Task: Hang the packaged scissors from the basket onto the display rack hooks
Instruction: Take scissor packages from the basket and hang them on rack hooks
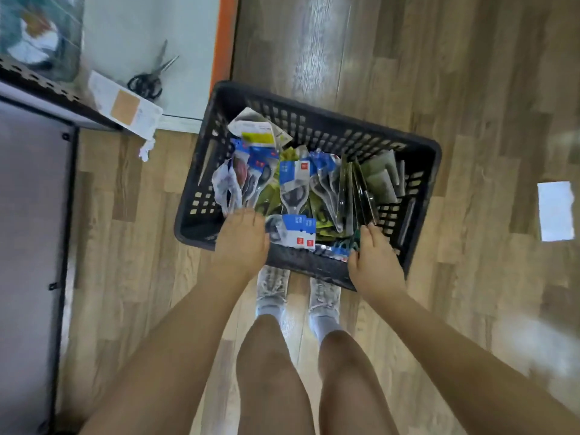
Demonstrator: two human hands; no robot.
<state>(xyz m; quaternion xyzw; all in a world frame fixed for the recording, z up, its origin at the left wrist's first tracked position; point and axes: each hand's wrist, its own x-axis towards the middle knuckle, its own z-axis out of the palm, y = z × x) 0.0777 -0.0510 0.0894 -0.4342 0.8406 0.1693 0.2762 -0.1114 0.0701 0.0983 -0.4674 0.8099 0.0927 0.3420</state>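
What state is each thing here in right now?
basket: on the floor, full of packs.
packaged scissors: piled loosely in the basket.
left hand: reaching in, on the packs.
right hand: at the upright packs.
loose scissors: unpackaged, partly open, outside the basket.

black perforated basket (317,127), blue-and-white scissor packs (293,183), wood-grain floor (439,73)

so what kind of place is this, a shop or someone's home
Most likely a shop floor being restocked: a black plastic basket full of packaged scissors sits on wood-look flooring beside a dark perforated shelf edge.
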